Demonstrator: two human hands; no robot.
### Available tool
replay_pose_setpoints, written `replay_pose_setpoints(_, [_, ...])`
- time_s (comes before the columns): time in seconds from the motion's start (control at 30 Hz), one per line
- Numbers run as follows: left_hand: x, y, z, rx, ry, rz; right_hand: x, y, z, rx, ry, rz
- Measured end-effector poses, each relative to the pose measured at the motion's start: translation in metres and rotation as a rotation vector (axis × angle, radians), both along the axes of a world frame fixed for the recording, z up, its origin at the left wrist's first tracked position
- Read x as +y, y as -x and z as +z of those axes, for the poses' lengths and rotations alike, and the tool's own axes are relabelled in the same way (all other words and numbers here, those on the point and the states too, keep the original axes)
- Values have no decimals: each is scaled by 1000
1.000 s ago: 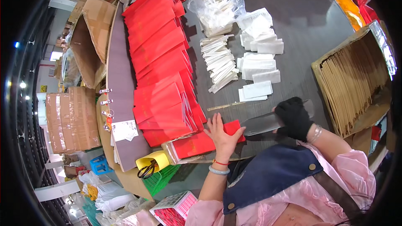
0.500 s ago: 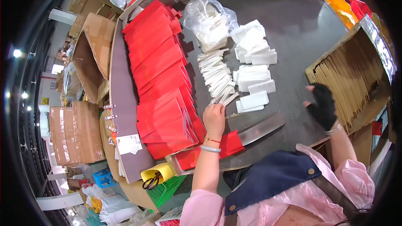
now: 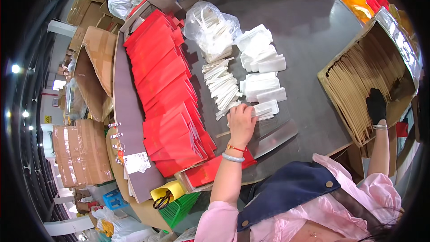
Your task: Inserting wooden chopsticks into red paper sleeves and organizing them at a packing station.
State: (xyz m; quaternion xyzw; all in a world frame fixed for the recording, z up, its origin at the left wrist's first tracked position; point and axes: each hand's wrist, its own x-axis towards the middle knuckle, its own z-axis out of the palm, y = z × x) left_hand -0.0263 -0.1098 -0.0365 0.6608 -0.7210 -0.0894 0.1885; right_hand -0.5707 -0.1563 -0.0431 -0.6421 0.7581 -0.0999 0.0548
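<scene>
My left hand [image 3: 242,124], bare with a bracelet and a bangle, reaches over the near end of the row of thin white strips [image 3: 220,85]. Its fingers curl down at the edge of the closest white folded packets [image 3: 267,109]; what they pinch is hidden under them. My right hand [image 3: 376,106], in a black glove, rests at the upright brown cardboard pieces [image 3: 354,78] packed in the open carton [image 3: 323,83]. Its fingers are too dark to make out. Near my left wrist lies a red sleeve [image 3: 208,170] with a flat grey metal piece [image 3: 277,140].
A long row of overlapping red envelopes [image 3: 168,94] lines the table's left side. Beyond the strips sits a clear plastic bag [image 3: 210,27] of more strips. Scissors [image 3: 161,200] stand in a yellow holder [image 3: 172,189] at the table's near edge. A person [image 3: 120,0] is at the far left.
My left hand has moved right, from the strips to the nearest white packets. My right hand has gone from beside the carton to the brown pieces inside it. The view has shifted slightly.
</scene>
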Motion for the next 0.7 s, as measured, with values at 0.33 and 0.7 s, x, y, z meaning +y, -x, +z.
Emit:
replay_pose_setpoints(0.33, [-16,0,4,109,-54,-49,-11,7,-4,91,-115,-53])
replay_pose_setpoints(0.7, [60,15,40,450,-436,33,22,-175,76,-571,72,525])
